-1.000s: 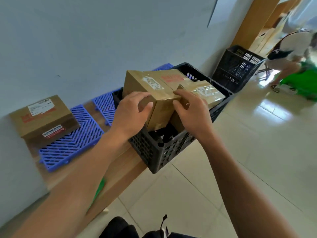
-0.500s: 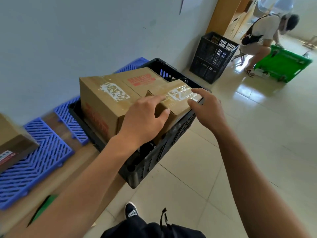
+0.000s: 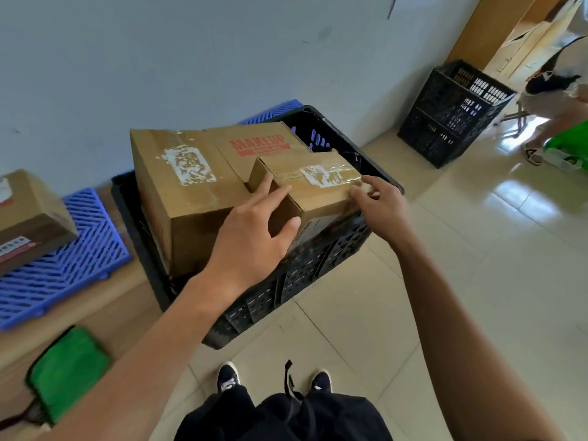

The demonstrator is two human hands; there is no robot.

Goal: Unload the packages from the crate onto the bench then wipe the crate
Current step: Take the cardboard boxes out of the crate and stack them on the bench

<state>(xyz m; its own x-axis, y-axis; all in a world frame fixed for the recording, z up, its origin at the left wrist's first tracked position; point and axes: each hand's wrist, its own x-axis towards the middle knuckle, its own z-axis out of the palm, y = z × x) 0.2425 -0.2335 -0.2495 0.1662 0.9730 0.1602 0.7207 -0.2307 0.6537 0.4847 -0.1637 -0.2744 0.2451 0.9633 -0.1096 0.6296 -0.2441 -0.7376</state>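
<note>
I've got both hands on the small box (image 3: 313,183), which sits at the near-right corner of the black crate (image 3: 305,275), its top above the rim. Left hand (image 3: 254,240) is at the box's left end: fingers spread apart, index laid up along the corner edge, thumb hooked round the near face. Looks like a loose grasp, not yet a firm one. Right hand (image 3: 378,202) is at the opposite end, fingertips curled onto the top-right edge near the taped label; can't tell if the thumb is under it. Hands at opposite ends makes sense, since the box is wedged btwn the crate wall and the big MAKEUP box (image 3: 197,192), so it prob needs lifting straight up.

Big box stands in the crate's left part, leaning a bit, touching the small one. It may tip w/o that support.

Crate rests partly on the wooden bench (image 3: 127,300), its near-right part overhanging the floor. One package (image 3: 28,221) already lies on the blue slatted mat (image 3: 79,262) on the bench, to the left. A green cloth (image 3: 68,370) waits on the bench's near end, presumably for the wipe. So two boxes left to unload, I'd say.
</note>
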